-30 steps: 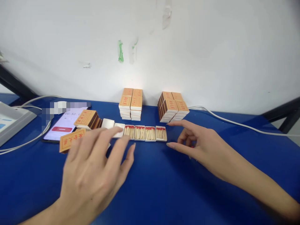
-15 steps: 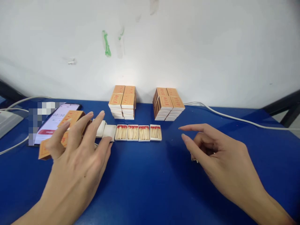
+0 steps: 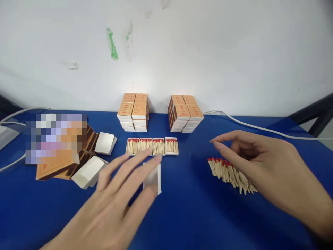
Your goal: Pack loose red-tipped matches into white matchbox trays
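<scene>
A pale wall [image 3: 221, 52] filled the back, a blue desk [image 3: 182, 225] ran below it, and here came the hands! The left hand [image 3: 114, 201] reached across the middle, fingers long and spread, thumb set against them. Out right, the right hand [image 3: 273, 166] had thumb and index fingertips pressed together, nothing visible between them, the others curled.

Behind stood two stacks of matchboxes, the left stack [image 3: 132, 111] and the right stack [image 3: 186, 113], well apart. In front, four filled trays [image 3: 172, 153] sat in a row, red heads toward the wall. Loose matches [image 3: 226, 172] lay fanned under the right hand; contact, I couldn't tell.

And the smallest player, a single white tray [image 3: 153, 175], was tilted between left thumb and index finger, apparently pinched there, just in front of the row. Bringing that tray over looked like the step in hand; the next move seemed to call for steadying it near those matches.
</scene>
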{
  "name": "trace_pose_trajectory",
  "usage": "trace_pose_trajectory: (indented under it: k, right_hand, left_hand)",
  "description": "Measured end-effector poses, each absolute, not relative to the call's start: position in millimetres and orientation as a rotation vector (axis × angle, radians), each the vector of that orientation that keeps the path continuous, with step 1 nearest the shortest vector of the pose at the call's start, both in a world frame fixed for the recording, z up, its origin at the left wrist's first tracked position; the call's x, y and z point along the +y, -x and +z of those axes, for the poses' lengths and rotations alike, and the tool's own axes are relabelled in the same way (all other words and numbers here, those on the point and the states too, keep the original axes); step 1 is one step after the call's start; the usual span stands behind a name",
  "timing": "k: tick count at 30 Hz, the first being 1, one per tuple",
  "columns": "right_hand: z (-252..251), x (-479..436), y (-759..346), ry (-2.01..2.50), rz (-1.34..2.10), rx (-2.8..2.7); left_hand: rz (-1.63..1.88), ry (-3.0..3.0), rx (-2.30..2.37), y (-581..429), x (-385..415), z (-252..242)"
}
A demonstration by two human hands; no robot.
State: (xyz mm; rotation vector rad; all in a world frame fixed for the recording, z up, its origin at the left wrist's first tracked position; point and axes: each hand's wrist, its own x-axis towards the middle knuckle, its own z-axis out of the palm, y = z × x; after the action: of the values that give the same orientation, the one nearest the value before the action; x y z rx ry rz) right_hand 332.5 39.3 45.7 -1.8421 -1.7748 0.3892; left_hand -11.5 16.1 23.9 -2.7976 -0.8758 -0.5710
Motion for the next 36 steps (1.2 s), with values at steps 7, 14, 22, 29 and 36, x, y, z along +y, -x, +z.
trace_pose_trajectory:
  k: [7, 14, 22, 29, 36]
  right_hand:
    - [52, 39, -360, 1.872, 0.407, -1.979]
    - [46, 43, -353, 1.938, 0.166, -2.103]
    - [45, 41, -349, 1.99, 0.088, -2.08]
    - [46, 45, -347, 2.115, 0.159, -1.994]
    - [47, 41, -350, 2.067, 0.208, -2.024]
  left_hand:
    - [-0.56, 3.089, -0.91, -2, 15, 20]
    - [-0.618, 3.184, -1.076, -2, 16, 18]
    - [-0.574, 3.094, -0.996, 2, 13, 11]
    - [-0.785, 2.899, -1.038, -1, 16, 9]
    - [-0.841, 2.966, -1.014, -2, 15, 8]
